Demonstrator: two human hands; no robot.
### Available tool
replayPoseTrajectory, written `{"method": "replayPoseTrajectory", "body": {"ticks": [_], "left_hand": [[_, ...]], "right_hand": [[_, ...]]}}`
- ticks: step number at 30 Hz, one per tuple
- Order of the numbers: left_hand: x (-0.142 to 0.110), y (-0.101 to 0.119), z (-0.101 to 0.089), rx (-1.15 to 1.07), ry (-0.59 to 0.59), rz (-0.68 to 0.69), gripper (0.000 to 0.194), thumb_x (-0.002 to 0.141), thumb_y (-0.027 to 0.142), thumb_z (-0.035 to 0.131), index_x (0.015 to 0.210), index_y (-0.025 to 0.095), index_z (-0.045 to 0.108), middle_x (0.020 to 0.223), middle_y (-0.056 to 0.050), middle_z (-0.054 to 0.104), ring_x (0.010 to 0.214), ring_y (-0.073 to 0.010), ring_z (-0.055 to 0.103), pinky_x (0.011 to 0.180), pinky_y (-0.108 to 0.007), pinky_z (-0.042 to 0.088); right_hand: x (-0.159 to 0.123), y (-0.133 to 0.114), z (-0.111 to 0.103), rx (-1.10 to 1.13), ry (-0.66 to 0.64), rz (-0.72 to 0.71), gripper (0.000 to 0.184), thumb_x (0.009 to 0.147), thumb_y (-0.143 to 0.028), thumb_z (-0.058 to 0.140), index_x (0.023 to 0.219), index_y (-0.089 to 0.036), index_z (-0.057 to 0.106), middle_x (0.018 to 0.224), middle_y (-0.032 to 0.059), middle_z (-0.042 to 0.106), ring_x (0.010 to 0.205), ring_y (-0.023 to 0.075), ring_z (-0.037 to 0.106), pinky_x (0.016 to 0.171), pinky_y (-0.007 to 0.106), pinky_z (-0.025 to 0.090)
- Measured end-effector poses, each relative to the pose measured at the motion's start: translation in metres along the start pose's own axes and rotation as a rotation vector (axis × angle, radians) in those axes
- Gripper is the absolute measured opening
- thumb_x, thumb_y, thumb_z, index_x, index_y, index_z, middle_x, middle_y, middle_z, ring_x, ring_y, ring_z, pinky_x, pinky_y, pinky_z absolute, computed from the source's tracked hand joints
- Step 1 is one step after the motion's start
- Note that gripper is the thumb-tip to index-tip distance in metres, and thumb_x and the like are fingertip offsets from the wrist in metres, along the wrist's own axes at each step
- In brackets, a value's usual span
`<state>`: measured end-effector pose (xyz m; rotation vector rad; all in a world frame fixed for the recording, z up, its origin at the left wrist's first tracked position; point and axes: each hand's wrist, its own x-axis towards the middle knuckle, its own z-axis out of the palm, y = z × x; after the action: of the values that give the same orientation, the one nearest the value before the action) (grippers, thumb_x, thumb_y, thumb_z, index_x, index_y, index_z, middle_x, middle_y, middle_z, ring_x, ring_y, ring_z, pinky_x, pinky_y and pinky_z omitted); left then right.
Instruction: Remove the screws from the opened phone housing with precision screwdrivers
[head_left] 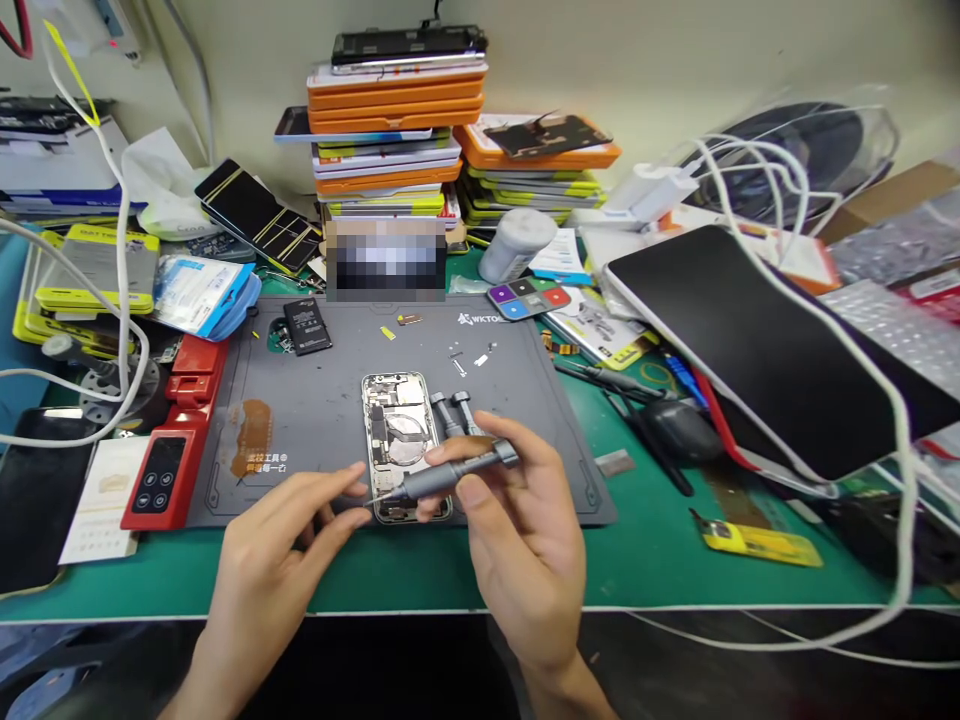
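Note:
An opened phone point(396, 425) lies face down on a grey work mat point(315, 400), its insides showing. My right hand point(517, 530) is closed round a grey screwdriver point(450, 476), whose tip points left over the phone's lower end. My left hand point(289, 545) pinches at the screwdriver's tip with thumb and forefinger; anything between them is too small to see. Two more grey screwdrivers point(454, 412) lie just right of the phone. A black battery point(307, 326) and small loose parts point(465, 358) rest on the mat's far half.
A red tool point(176, 440) sits at the mat's left edge. Stacks of orange and yellow boxes point(390, 120) stand at the back. A large dark tablet point(757, 340) with white cables point(892, 400) fills the right. Tweezers and a dark blower bulb point(660, 415) lie between. The green table's front edge point(675, 606) is near me.

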<state>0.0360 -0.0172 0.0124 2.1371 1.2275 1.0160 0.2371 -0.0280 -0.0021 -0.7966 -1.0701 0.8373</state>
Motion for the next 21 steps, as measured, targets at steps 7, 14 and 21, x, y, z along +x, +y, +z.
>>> {"method": "replayPoseTrajectory", "body": {"ticks": [7,14,21], "left_hand": [[0.007,0.008,0.007,-0.075,0.021,0.052,0.016,0.104,0.012,0.073,0.114,0.023,0.078,0.105,0.005,0.080,0.093,-0.0047,0.076,0.089,-0.012,0.058],[0.007,0.011,0.012,-0.126,0.038,0.030,0.016,0.103,0.010,0.074,0.113,0.022,0.078,0.103,0.006,0.080,0.091,-0.0028,0.075,0.089,-0.009,0.057],[0.001,0.011,0.013,-0.169,0.033,0.020,0.018,0.103,0.008,0.073,0.113,0.022,0.078,0.104,0.006,0.081,0.090,-0.0037,0.076,0.084,-0.011,0.060]], "right_hand": [[-0.001,-0.004,0.000,0.055,0.058,0.124,0.040,0.111,-0.014,0.055,0.147,-0.032,0.064,0.114,0.0025,0.076,0.075,0.0089,0.076,0.076,0.023,0.069],[0.000,-0.012,0.003,0.166,0.086,0.232,0.038,0.112,-0.018,0.057,0.143,-0.038,0.066,0.114,0.0000,0.075,0.078,0.0113,0.081,0.075,0.023,0.071],[0.000,-0.014,0.002,0.174,0.068,0.291,0.036,0.113,-0.021,0.056,0.144,-0.039,0.065,0.115,-0.0003,0.074,0.077,0.0106,0.081,0.075,0.022,0.070]]}}
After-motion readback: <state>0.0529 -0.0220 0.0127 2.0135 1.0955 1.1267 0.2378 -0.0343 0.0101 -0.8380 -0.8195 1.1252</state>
